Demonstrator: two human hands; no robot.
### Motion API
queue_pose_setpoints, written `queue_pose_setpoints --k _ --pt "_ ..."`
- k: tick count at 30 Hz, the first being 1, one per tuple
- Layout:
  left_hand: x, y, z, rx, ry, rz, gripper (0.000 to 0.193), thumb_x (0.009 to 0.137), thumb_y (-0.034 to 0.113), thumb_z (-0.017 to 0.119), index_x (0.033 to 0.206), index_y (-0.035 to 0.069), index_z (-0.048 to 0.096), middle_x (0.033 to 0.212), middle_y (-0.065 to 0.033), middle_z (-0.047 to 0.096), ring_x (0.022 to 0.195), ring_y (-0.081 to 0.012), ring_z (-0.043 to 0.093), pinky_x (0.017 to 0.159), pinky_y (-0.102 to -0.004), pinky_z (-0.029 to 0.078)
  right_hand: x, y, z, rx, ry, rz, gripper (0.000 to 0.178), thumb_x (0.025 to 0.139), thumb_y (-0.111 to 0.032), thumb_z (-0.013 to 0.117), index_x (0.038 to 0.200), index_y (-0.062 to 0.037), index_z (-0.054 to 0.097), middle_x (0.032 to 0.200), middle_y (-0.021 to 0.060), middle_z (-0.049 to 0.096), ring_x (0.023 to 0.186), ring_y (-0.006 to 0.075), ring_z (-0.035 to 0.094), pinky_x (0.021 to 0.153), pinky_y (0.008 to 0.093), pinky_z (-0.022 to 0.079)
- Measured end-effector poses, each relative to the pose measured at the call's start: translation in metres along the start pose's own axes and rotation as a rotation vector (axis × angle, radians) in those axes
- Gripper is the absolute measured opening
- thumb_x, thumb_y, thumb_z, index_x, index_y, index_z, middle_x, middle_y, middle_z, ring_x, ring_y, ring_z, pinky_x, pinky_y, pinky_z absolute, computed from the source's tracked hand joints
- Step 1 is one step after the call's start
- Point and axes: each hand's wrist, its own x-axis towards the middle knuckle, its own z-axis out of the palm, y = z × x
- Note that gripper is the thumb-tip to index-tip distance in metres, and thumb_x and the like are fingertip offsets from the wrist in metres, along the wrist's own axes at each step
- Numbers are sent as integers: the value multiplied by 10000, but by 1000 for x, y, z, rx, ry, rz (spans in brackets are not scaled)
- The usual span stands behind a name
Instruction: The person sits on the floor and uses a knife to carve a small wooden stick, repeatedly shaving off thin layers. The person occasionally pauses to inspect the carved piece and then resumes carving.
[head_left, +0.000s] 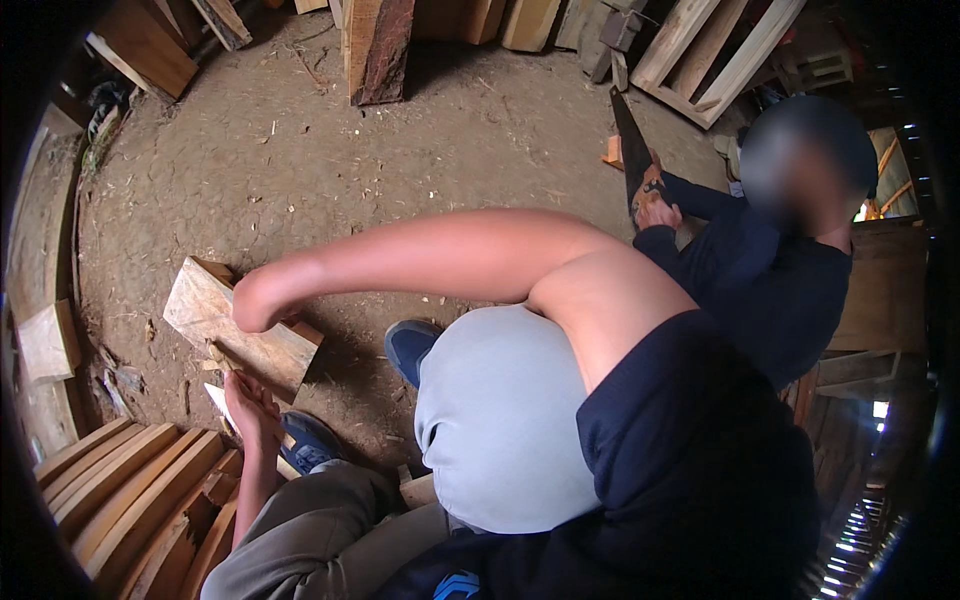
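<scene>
My right arm bends across the view, and my right hand (262, 300) rests on a pale wooden block (190, 298). Its fingers are turned away and hidden, so its grip does not show. Beside the block's near edge, my left hand (250, 402) is closed around a thin strip of wood (216, 354), whose end points at the block. A flat whitish piece (218, 400) shows beside that hand; I cannot tell whether it is held too. The block sits low over the dirt floor (330, 160), just beyond my shoe (310, 440).
Curved wooden slats (130, 490) are stacked at the lower left. Another person (740, 270) sits close on the right, one hand on a handsaw (637, 160). Timber posts (378, 50) and a wooden frame (710, 50) line the back. Wood chips lie scattered about.
</scene>
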Motion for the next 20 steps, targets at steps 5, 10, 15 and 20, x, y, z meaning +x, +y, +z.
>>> queue_pose_setpoints --k 5,10,15,20 --pt "0 -4 4 50 -43 9 341 965 474 399 825 164 430 570 8 359 371 -118 315 309 -269 237 24 -1 44 229 494 127 333 788 -137 559 1056 61 556 1022 260 631 988 378 626 848 486 488" --pt "4 -14 0 66 -96 35 351 955 503 386 860 169 432 582 7 380 376 -127 340 320 -272 271 53 5 88 310 722 54 408 757 -23 569 1127 40 406 1114 262 482 983 394 592 808 483 485" --pt "4 -13 -6 60 -63 -13 336 944 507 394 867 186 456 597 18 394 400 -122 364 349 -267 283 49 -3 89 286 729 -55 410 788 -83 575 1159 22 433 1272 248 352 1055 375 551 771 482 490" --pt "1 -9 -8 67 -24 -33 341 941 512 398 854 190 466 603 22 402 411 -116 368 369 -264 285 72 -14 102 137 814 -74 523 721 -61 621 1185 33 398 1248 237 366 1136 381 489 850 450 483"
